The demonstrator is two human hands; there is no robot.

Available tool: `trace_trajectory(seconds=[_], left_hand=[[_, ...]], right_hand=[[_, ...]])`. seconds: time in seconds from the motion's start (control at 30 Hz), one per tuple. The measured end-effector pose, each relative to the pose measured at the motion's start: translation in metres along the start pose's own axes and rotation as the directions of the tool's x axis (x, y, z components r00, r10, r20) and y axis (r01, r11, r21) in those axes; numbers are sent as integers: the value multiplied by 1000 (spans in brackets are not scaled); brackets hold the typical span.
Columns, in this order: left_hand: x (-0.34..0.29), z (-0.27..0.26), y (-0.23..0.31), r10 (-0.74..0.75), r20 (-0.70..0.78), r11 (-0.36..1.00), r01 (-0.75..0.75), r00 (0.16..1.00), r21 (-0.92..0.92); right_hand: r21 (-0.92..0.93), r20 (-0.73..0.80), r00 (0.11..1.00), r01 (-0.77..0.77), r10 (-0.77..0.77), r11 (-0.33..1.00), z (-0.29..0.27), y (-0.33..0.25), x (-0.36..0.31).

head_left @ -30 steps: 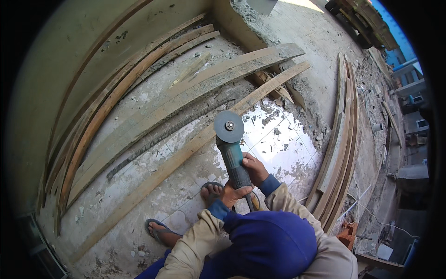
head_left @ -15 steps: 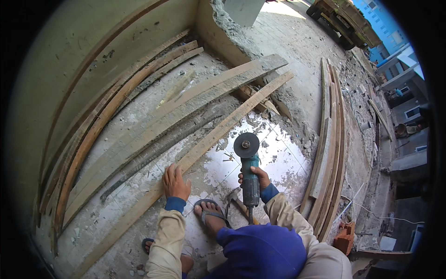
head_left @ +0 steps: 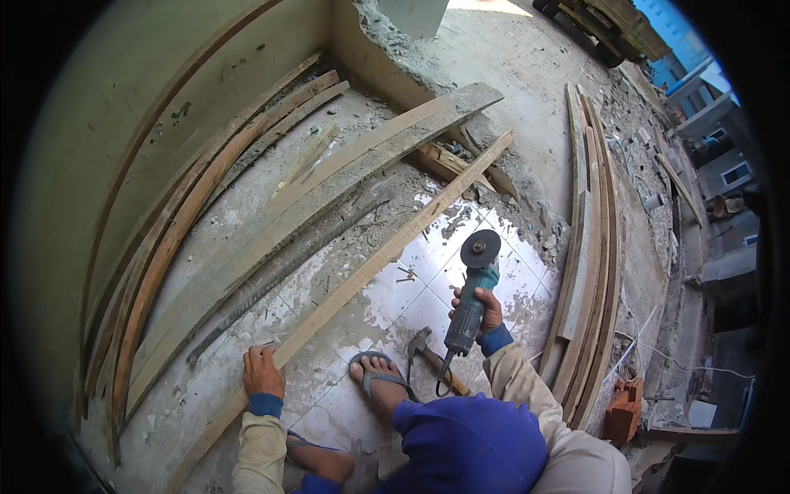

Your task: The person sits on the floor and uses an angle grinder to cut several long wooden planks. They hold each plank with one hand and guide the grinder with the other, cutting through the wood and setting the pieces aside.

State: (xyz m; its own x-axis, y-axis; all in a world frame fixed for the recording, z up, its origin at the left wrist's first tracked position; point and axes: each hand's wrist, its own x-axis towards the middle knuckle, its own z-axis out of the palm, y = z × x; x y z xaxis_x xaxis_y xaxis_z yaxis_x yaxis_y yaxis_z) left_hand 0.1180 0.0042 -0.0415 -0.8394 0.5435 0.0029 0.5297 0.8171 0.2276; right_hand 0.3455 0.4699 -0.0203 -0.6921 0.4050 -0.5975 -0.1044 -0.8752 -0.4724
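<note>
While the left hand [head_left: 263, 372] presses flat on the long wooden batten [head_left: 354, 284], the right hand [head_left: 481, 317] grips the angle grinder [head_left: 473, 292]; its disc could catch the sandalled foot [head_left: 378, 380] nearby.

A building site: rough planks [head_left: 346, 189], rubble [head_left: 527, 206], dusty tiled floor [head_left: 428, 280].

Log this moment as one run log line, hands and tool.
left hand: flat on long wooden plank | right hand: grips angle grinder, disc above tiled floor | hammer: lying by foot
</note>
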Motion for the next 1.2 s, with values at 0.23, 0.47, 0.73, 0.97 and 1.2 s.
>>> trace_trajectory(seconds=[0.23,0.47,0.73,0.97,1.2], left_hand=[[-136,-22,-139,-407,261,898,331,875,289],[-130,-31,-127,-176,251,984,163,952,72],[-27,33,35,-11,1,1000,11,1000,20],[-2,6,30,-34,263,971,94,964,-218],[-17,8,54,-74,459,944,210,885,-253]], right_hand=[[-218,-51,999,-18,7,976,-33,-9,-11],[-434,-102,995,-45,0,900,-33,17,-12],[-484,-111,993,-26,-32,875,-18,31,-10],[-452,-155,963,128,-219,883,-24,33,-7],[-349,-298,875,273,-382,896,-40,21,-5]])
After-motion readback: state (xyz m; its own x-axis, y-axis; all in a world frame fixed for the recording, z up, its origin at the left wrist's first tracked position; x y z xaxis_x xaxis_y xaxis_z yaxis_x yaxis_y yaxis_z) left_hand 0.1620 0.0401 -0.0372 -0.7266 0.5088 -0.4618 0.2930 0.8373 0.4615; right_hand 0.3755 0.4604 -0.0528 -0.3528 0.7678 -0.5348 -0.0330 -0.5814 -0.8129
